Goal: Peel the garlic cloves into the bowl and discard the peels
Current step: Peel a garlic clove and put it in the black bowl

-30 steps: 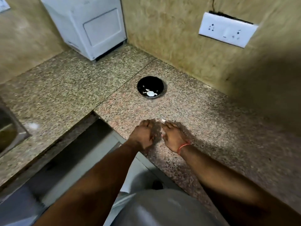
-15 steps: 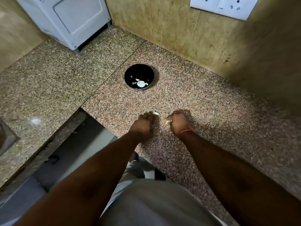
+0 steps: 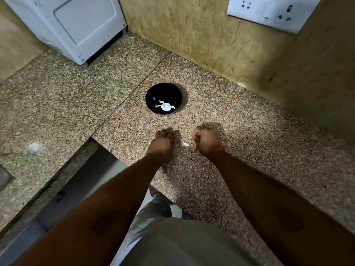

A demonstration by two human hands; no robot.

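Both fists curled shut on the granite counter, left hand and right hand flanking a garlic bit, black bowl just behind holding peeled cloves.

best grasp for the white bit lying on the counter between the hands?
The white piece lies flat and small on the granite counter, apart from both hands. Probably pinch its long edges with fingertips from straight above; the right hand is nearer.

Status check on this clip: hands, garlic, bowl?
Left hand and right hand fisted, apart, contents hidden. Small white garlic piece on counter between them. Round black bowl holds pale garlic bits. Nothing blocking.
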